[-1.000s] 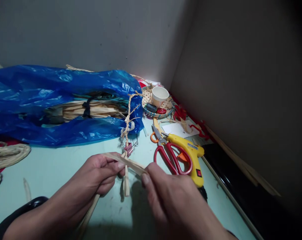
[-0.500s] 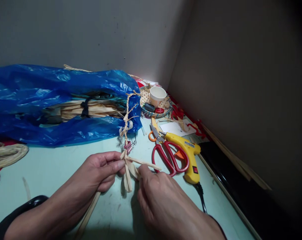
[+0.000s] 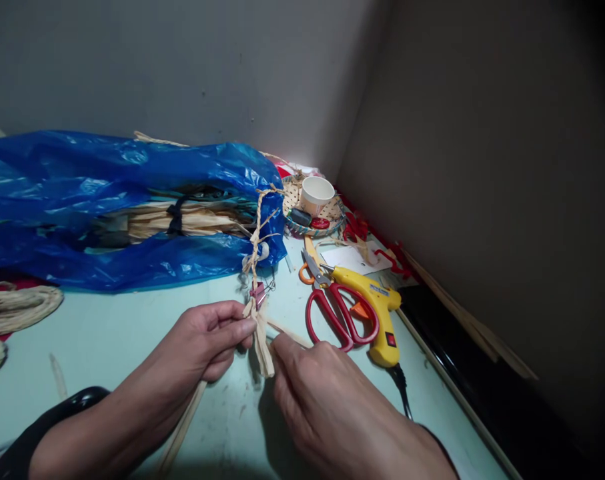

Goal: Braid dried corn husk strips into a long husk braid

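Observation:
A thin braid of pale dried fibre [image 3: 256, 250] runs from the edge of the blue bag down toward me, with a pink binder clip [image 3: 259, 293] beside its lower part. My left hand [image 3: 209, 340] pinches the braid's lower end between thumb and forefinger. From that pinch a flat loose strip [image 3: 264, 350] hangs down, and a long strand [image 3: 182, 427] trails out beneath the same hand. My right hand [image 3: 315, 387] is closed just right of the hanging strip, its fingers on another fibre strip [image 3: 289, 331] that slants away from the braid; the fingertips are partly hidden.
Red-handled scissors [image 3: 339, 313] and a yellow glue gun [image 3: 377, 300] lie right of my hands. Behind them a round woven basket [image 3: 295, 193] holds a white cup [image 3: 317, 193]. A blue plastic bag [image 3: 107, 267] with fibre bundles [image 3: 147, 220] covers the back left; coiled braid [image 3: 25, 310] lies at far left.
My right hand has drawn slightly down and left, and the strip between the hands is now mostly hidden. The side strand slants lower. My left hand keeps its pinch.

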Action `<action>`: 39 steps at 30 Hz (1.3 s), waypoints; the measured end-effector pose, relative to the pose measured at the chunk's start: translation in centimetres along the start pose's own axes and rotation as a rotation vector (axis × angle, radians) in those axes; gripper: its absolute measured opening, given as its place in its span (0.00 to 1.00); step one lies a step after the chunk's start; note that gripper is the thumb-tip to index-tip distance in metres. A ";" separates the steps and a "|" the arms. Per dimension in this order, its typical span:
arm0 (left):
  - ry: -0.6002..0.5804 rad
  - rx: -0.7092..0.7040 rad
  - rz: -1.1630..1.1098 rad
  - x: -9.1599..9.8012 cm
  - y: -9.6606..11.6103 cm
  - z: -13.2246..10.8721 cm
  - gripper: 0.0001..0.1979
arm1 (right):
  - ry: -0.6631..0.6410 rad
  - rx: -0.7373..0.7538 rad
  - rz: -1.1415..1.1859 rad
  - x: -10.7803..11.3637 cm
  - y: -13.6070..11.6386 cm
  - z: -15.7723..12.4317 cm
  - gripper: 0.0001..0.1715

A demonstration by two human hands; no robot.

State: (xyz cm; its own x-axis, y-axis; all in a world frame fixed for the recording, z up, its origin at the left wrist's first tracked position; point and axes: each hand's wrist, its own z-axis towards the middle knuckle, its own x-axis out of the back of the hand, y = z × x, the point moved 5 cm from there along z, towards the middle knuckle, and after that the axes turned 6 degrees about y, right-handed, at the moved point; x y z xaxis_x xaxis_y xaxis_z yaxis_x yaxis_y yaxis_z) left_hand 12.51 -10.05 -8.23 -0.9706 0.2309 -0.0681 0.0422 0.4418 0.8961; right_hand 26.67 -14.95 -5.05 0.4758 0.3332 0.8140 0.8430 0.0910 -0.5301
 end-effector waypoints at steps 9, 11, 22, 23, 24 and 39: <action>-0.025 -0.033 -0.037 -0.2 0.3 -0.1 0.13 | 0.473 0.234 0.000 3.6 -0.5 -1.1 0.12; -0.033 -0.035 -0.048 -0.3 0.3 -0.1 0.12 | 0.422 0.193 0.061 3.2 -0.3 -0.5 0.09; -0.014 -0.085 0.088 -0.3 0.1 0.0 0.12 | 0.337 0.103 0.343 1.2 0.1 2.1 0.11; -0.015 -0.094 0.104 -0.3 0.1 0.0 0.12 | 0.361 0.088 0.358 1.1 0.3 2.2 0.09; -0.015 -0.101 0.118 -0.3 0.1 -0.1 0.12 | 0.386 0.072 0.379 1.1 0.5 2.4 0.08; 0.041 -0.153 0.153 -0.7 0.8 -0.4 0.08 | 0.378 0.057 0.451 0.9 0.2 3.3 0.07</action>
State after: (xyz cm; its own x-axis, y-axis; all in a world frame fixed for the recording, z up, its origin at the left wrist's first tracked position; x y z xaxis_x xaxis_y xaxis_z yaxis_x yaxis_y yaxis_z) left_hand 13.10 -10.17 -7.34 -0.9646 0.2483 0.0888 0.1561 0.2665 0.9511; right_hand 26.47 -11.52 -5.24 0.8494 -0.0062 0.5277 0.5267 0.0717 -0.8470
